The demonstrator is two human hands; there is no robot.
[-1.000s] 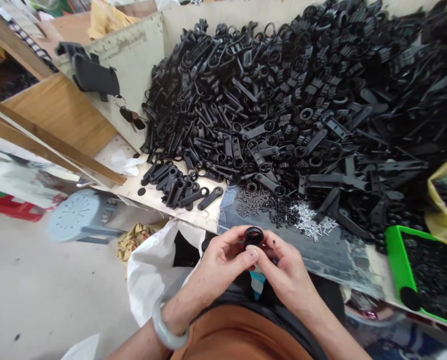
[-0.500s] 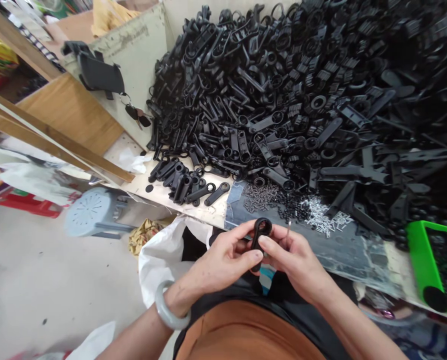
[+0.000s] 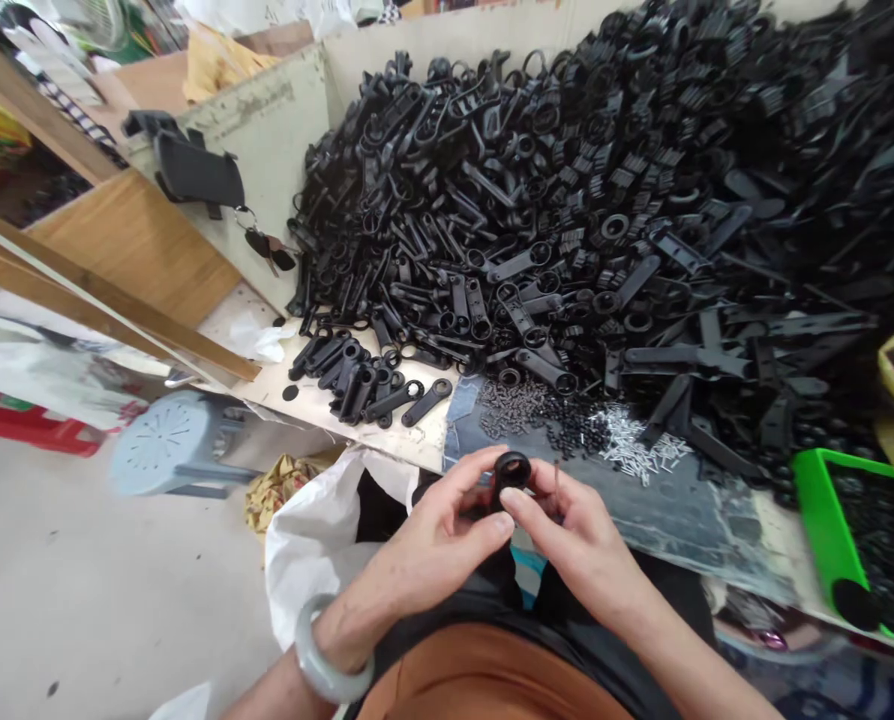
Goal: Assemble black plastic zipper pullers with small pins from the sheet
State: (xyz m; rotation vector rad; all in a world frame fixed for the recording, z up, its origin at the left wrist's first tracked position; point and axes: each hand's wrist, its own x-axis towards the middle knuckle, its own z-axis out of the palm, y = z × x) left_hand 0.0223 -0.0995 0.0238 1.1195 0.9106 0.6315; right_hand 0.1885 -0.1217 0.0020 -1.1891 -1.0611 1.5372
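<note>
A black plastic arm with a ring-shaped end (image 3: 501, 474) is held between my two hands, just over the front edge of the bench. My left hand (image 3: 436, 540) closes around its left side, thumb laid across its lower part. My right hand (image 3: 578, 520) pinches the other side with the thumb on its face, just below the ring. From the right fingers a thin metal rod (image 3: 556, 478) sticks up; what it belongs to is hidden. The lower end of the arm is mostly covered by the thumbs.
Behind lies a large heap of black plastic parts (image 3: 522, 200). Small silver pins (image 3: 634, 445) and dark screws (image 3: 513, 405) lie in piles before it. Several similar arms (image 3: 361, 380) lie at left. A green bin (image 3: 829, 530) stands right; a white bag (image 3: 304, 560) hangs below.
The black arm has tipped in my hands, so its ring end looks flatter and its length shorter. Both hands keep their hold. The whole view has shifted slightly.
</note>
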